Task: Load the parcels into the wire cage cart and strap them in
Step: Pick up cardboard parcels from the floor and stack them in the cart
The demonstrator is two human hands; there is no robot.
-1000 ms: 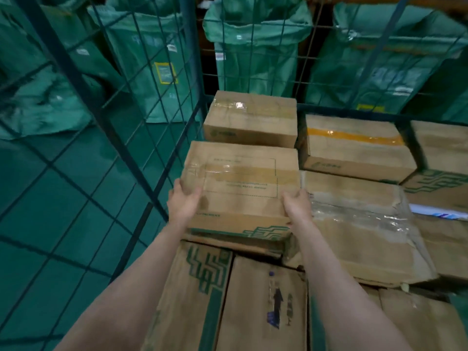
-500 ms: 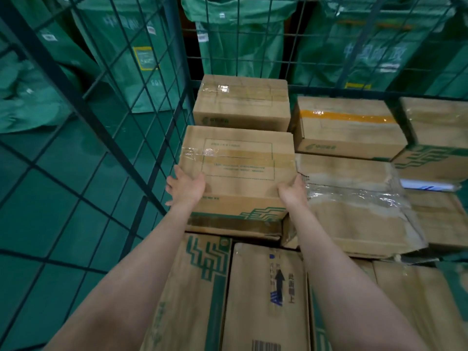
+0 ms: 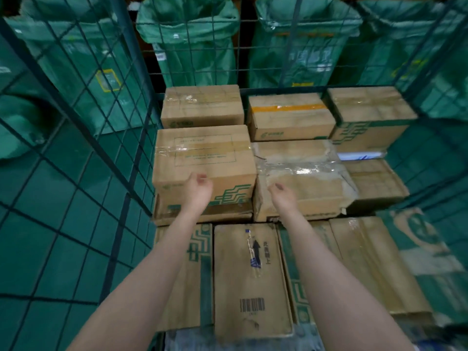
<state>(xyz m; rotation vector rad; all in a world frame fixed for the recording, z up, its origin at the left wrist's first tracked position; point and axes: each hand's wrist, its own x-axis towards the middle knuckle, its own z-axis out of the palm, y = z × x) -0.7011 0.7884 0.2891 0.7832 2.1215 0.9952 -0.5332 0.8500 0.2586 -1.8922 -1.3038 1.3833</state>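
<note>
A brown cardboard parcel (image 3: pixel 202 158) with clear tape and green print rests on a flatter box against the left wall of the wire cage cart (image 3: pixel 131 158). My left hand (image 3: pixel 198 191) hovers in front of its near face, fingers loosely curled and holding nothing. My right hand (image 3: pixel 283 197) is just off the parcel, over the neighbouring crumpled, tape-wrapped parcel (image 3: pixel 301 178), also holding nothing. Several more parcels fill the cart: a row at the back (image 3: pixel 291 117) and upright boxes (image 3: pixel 250 274) in front. No strap is visible.
Green mesh walls enclose the cart on the left, back (image 3: pixel 243 46) and right. Large green mail sacks (image 3: pixel 187 39) hang behind the back wall. The floor outside the left mesh is green.
Both hands held the taped parcel by its sides; they have let go and pulled back toward me. The parcel now sits flush against its neighbours.
</note>
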